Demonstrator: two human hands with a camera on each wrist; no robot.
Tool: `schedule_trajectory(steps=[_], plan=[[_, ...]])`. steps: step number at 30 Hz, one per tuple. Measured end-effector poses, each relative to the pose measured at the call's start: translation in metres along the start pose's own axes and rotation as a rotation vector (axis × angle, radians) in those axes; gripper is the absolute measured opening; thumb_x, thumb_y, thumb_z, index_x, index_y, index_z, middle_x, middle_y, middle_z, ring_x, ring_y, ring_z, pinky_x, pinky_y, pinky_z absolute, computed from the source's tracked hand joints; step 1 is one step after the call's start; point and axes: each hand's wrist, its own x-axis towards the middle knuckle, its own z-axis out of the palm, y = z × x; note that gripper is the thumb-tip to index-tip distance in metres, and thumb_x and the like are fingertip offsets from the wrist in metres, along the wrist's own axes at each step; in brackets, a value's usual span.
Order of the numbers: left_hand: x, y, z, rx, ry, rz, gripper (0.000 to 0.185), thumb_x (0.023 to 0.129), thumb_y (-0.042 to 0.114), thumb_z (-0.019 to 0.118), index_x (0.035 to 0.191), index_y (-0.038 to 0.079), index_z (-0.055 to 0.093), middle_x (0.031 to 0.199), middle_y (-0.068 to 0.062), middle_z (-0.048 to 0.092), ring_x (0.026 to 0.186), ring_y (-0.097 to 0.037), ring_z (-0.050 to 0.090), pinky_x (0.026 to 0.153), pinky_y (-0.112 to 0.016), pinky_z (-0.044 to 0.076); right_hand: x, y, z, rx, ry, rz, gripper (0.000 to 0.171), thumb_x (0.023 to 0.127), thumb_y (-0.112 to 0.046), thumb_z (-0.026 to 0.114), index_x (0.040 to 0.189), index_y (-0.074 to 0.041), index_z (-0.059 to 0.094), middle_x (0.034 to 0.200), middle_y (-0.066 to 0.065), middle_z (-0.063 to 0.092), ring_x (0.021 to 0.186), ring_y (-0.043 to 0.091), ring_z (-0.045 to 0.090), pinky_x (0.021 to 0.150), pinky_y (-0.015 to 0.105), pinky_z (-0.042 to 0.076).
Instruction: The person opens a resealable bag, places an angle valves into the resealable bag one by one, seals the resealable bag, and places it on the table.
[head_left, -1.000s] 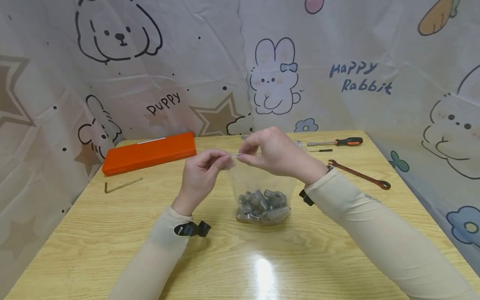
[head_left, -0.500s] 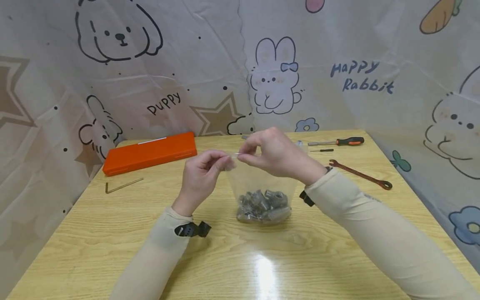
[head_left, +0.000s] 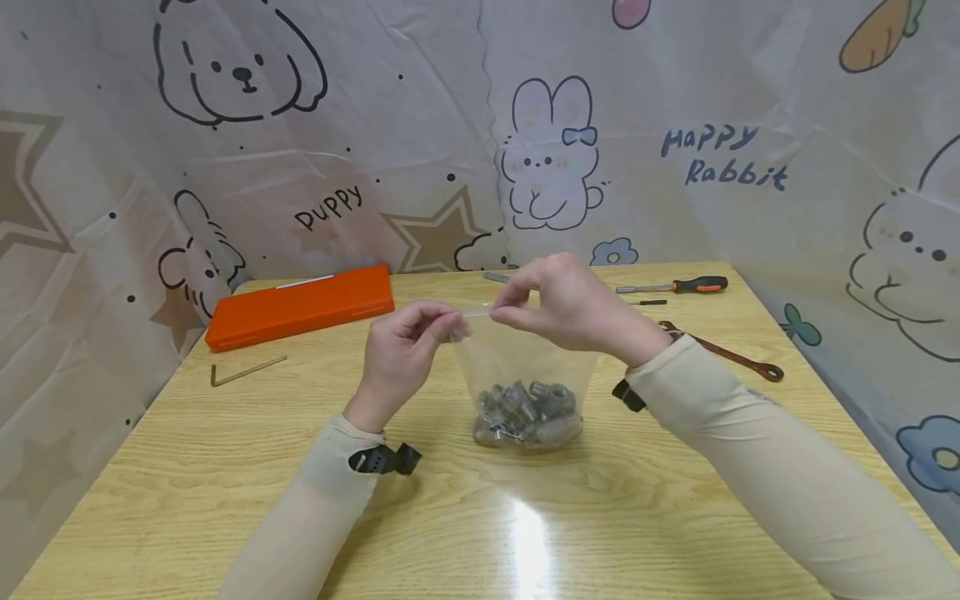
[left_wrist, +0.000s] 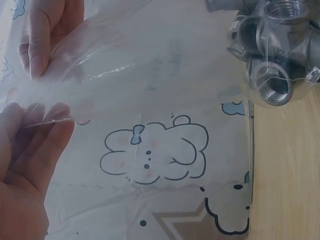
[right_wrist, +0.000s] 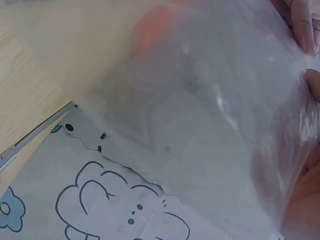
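clear plastic bag (head_left: pixel 517 367), upright on my table (head_left: pixel 225 467) centre, metal pipe fittings (head_left: pixel 525 412) at bottom. l hand (head_left: pixel 405 346) pinches top edge at left corner; r hand (head_left: pixel 570 304) pinches same edge just beside it. orange case (head_left: pixel 298 305) far left, wrench (head_left: pixel 731 354) right.

Wooden desk (head_left: pixel 225 467) with tools around a bag of fittings

A clear bag (head_left: pixel 525 375) of metal fittings (head_left: pixel 525 412) stands at the centre. An orange case (head_left: pixel 300 306) lies at 10 o'clock, a hex key (head_left: pixel 243 372) at 9, a screwdriver (head_left: pixel 675 285) at 1, and a reddish wrench (head_left: pixel 731 353) at 2.
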Motion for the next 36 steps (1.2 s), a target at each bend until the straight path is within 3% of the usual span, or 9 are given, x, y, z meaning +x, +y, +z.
schedule_trajectory(steps=[6,13,28,36], plan=[[0.000,0.001,-0.001,0.013,-0.002,0.003,0.008,0.090,-0.006,0.065,0.096,-0.003,0.070,0.086,-0.010,0.072,0.074,-0.021,0.068,0.072,-0.030,0.059,0.000,0.002,0.000,-0.013,0.007,-0.037,0.004,0.088,-0.014,0.077,0.086,-0.011,0.077,0.082,-0.006,0.072,0.073,0.008,0.062,0.067,0.030,0.053],[-0.001,-0.001,-0.001,0.014,0.016,-0.034,0.007,0.091,-0.002,0.066,0.097,-0.003,0.069,0.087,-0.009,0.073,0.075,-0.019,0.068,0.070,-0.030,0.059,-0.007,0.006,-0.010,-0.014,-0.047,0.052,0.005,0.087,-0.018,0.078,0.089,-0.014,0.079,0.086,-0.007,0.072,0.083,0.012,0.063,0.080,0.038,0.052],[-0.002,-0.004,0.001,0.019,0.026,-0.030,0.006,0.090,-0.003,0.066,0.096,-0.003,0.069,0.086,-0.010,0.073,0.074,-0.020,0.068,0.071,-0.029,0.059,-0.016,0.012,-0.010,-0.007,0.023,0.032,0.006,0.086,-0.019,0.079,0.086,-0.013,0.078,0.086,-0.007,0.073,0.082,0.016,0.061,0.071,0.032,0.049],[-0.001,-0.004,0.000,0.032,0.015,0.023,0.008,0.089,-0.007,0.066,0.096,-0.004,0.069,0.086,-0.010,0.073,0.074,-0.019,0.069,0.071,-0.029,0.059,-0.022,0.017,-0.016,-0.011,0.013,0.094,0.005,0.087,-0.021,0.078,0.084,-0.018,0.077,0.085,-0.010,0.071,0.087,0.017,0.058,0.078,0.036,0.046]])
